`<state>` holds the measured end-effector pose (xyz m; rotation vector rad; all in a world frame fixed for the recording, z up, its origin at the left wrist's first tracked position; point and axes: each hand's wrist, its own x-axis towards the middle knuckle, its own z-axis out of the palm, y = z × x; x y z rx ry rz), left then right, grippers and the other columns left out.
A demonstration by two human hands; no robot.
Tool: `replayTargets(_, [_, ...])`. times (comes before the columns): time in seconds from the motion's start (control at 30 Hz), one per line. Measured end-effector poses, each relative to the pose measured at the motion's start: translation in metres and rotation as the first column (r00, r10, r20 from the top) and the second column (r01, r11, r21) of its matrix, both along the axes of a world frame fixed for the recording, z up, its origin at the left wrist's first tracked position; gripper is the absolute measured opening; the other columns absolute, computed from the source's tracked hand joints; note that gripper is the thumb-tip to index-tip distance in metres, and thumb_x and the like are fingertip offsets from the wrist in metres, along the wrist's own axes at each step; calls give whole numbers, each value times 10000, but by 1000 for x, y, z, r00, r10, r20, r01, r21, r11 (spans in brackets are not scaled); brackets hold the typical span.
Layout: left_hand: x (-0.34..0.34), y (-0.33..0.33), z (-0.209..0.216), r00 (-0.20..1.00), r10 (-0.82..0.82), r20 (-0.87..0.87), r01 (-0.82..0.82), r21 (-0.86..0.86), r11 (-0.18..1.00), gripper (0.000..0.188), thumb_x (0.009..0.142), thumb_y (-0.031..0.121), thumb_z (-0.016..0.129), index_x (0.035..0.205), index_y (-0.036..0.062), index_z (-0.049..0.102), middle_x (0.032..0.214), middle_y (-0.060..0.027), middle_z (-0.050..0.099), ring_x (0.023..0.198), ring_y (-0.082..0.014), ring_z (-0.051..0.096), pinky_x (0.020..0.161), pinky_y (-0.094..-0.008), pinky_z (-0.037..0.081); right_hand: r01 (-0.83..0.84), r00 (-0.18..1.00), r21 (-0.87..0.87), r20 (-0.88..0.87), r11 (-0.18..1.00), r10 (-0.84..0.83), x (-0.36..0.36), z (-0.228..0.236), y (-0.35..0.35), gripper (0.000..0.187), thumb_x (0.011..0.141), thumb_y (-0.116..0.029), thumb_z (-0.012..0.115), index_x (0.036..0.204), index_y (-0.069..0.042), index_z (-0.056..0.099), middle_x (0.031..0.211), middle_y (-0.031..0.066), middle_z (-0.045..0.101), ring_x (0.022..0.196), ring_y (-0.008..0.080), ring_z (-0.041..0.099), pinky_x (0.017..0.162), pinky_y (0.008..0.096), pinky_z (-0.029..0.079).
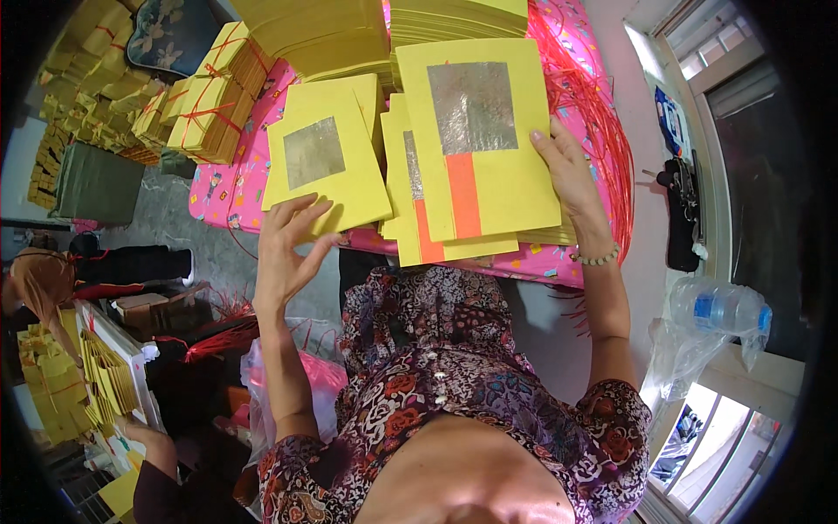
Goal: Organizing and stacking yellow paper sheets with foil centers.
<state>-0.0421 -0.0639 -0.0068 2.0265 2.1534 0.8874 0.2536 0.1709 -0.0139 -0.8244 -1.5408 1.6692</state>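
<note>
My right hand (569,175) holds a yellow joss paper sheet (515,196) by its right edge, thumb on top and fingers hidden beneath. That sheet bears a silver foil square with an orange strip below it. Under it and to its left lie more yellow sheets (403,231) with the same foil and strip, unevenly overlapped. My left hand (290,240) has its fingers apart at the lower edge of another pile of yellow joss paper (358,183), whose top sheet has a silver square only. Its fingertips lie over that edge; nothing shows gripped in them.
Tall yellow paper stacks (458,26) stand at the table's far side. Red plastic strands (602,122) hang over the right of the pink-covered table (209,196). Tied yellow bundles (214,122) sit at the left. Another person's arm (157,450) shows at lower left; a plastic bottle (724,310) at right.
</note>
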Motion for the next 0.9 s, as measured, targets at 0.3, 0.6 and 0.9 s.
replayTargets(0.3, [50,46,0,885,-130,447,61,166,984,716,730,45,719,1364,95,390,1284,-142,455,1018,-246,563,840,-349,481,-184,981,-333,-128,925,148,-8,2,-31,309,965,-115,448,1247,10,463,1110,73,611,954,126,611,832,275,504])
replayTargets(0.6, [73,78,-9,-143,54,988,108,-39,993,549,860,283,624,1279,-4,416,1155,-112,552,1025,-191,573,824,-338,508,-181,981,-198,-105,963,162,-11,-3,-48,314,979,-148,437,1249,12,444,1115,61,588,967,92,575,820,251,481])
replayTargets(0.9, [66,83,1,-127,157,979,99,-145,984,393,836,57,650,1191,4,488,1085,-106,602,951,-192,617,827,-331,525,-136,989,56,70,989,132,8,13,-47,384,956,-132,479,1319,-54,383,1193,90,528,1055,145,548,868,280,459])
